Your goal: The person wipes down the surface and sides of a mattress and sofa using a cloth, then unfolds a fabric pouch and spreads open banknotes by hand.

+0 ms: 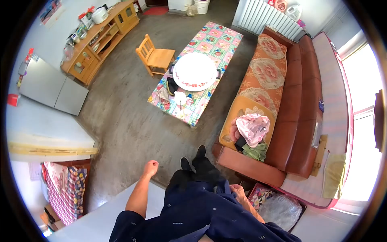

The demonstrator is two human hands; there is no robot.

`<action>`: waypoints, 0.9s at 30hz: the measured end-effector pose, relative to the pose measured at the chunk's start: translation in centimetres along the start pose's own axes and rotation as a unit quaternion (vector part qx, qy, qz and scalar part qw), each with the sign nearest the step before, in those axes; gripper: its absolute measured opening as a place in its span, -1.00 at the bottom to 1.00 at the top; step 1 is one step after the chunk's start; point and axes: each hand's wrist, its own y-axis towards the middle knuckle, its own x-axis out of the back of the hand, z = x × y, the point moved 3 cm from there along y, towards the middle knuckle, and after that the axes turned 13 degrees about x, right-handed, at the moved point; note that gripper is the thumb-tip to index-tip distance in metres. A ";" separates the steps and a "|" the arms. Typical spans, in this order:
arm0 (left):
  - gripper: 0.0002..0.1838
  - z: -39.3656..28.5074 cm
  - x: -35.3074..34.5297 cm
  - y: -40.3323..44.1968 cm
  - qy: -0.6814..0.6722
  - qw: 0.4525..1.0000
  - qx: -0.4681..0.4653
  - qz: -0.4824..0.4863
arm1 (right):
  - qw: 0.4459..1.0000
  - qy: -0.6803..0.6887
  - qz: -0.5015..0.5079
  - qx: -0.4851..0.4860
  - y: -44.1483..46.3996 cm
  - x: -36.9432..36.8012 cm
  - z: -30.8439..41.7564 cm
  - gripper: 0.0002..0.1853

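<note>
My left hand (151, 168) hangs out in front of my left side, its fingers curled into a fist over the bare floor, with nothing visible in it. Beside my right hip, my right hand (238, 190) is loosely curled; it is small in view and I make out no object in it. The corner of the brown leather sofa (258, 171) lies nearest to that hand. Ahead of my shoes stands a long table (213, 35) under a flowered cloth. On it are a large white round lid or basin (195, 68) with dark handles and a small white pot (180, 98).
A wooden chair (158, 58) stands left of the table. Pink cloth (253, 128) and green cloth (255, 152) lie on the sofa seat. A grey fridge (52, 85) and a wooden cabinet (94, 66) line the left wall. A box holding clear plastic (280, 210) sits low at right.
</note>
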 end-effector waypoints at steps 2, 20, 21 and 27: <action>-0.72 -2.5 0.8 2.4 -0.001 1.000 0.004 0.001 | 0.989 -0.058 -0.091 -0.102 2.1 0.1 2.7 -0.73; -0.63 -24.2 2.5 28.5 0.091 0.976 -0.200 0.018 | 0.930 -0.036 -0.289 -0.226 -1.3 -1.6 8.7 -0.77; -0.61 -25.9 3.1 29.3 0.141 0.964 -0.225 0.015 | 0.927 -0.047 -0.285 -0.240 -2.1 -3.0 8.7 -0.76; -0.59 -27.4 1.5 34.4 0.290 0.916 -0.275 0.038 | 0.888 -0.100 -0.262 -0.364 -4.6 -10.6 9.0 -0.70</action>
